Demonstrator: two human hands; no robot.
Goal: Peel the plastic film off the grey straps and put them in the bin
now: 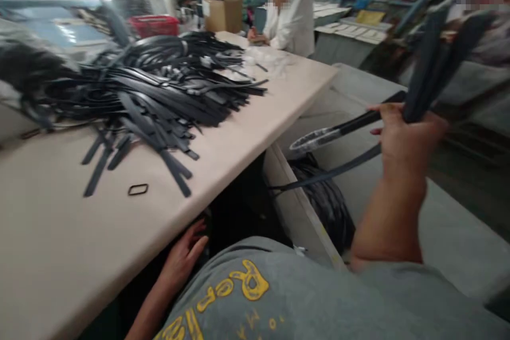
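Observation:
Raised at the right, my right hand (pixel 410 127) is closed round a bundle of dark straps (pixel 428 69). One strap trails from it down to the left, and a dark piece with a clear, shiny end (pixel 319 138) sticks out beside it. My left hand (pixel 191 247) is low, by the table's near edge, with its fingers apart and nothing seen in it. A large pile of black straps (pixel 171 85) lies on the pale table (pixel 59 244). Nearer to me on the table is a small black rectangular ring (pixel 138 189).
Below my right hand, more dark straps (pixel 326 202) lie in a pale bin (pixel 306 212). A person in white (pixel 292 21) works at the table's far end, near a cardboard box (pixel 225 10) and a red basket (pixel 153 26). Clear plastic lies on the far tabletop.

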